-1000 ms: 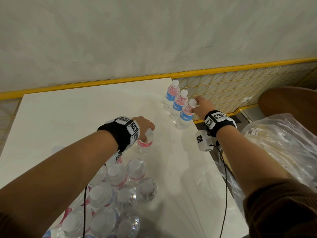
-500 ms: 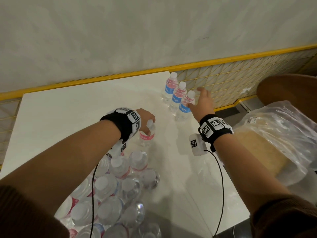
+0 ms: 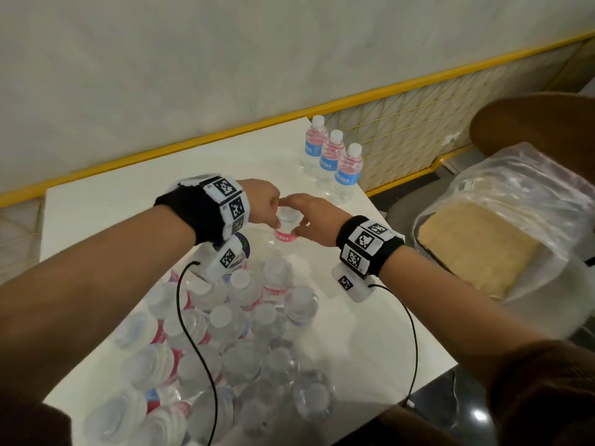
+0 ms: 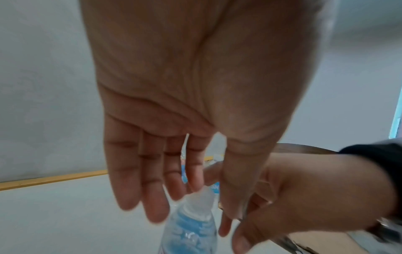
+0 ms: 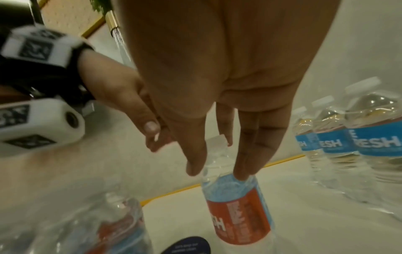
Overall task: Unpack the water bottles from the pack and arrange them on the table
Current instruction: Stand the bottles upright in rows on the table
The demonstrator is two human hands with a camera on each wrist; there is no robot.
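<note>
Both our hands meet over one upright bottle (image 3: 286, 227) standing on the white desk (image 3: 106, 201), just beyond the pack (image 3: 225, 342). Our left hand (image 3: 262, 201) comes in from the left with its fingers (image 4: 152, 194) hanging long and nearly straight; the index fingertip touches the white cap (image 4: 201, 195), and we cannot tell whether the thumb closes on it. Our right hand (image 3: 314, 217) comes in from the right, its fingers (image 5: 250, 154) extended down along the bottle's shoulder, the thumb on the near side and the other fingers behind, so the neck sits between them. The tips rest on the clear plastic just above the red and blue label (image 5: 239, 214).

The pack sits at the near left of the desk, a crowd of capped bottles in clear wrap, touching one another. At the far right corner of the desk three bottles (image 3: 333, 159) with blue labels stand in a tight row, well apart from our hands. Off the desk to the right lies a clear plastic bag (image 3: 515, 201) with something tan inside.
</note>
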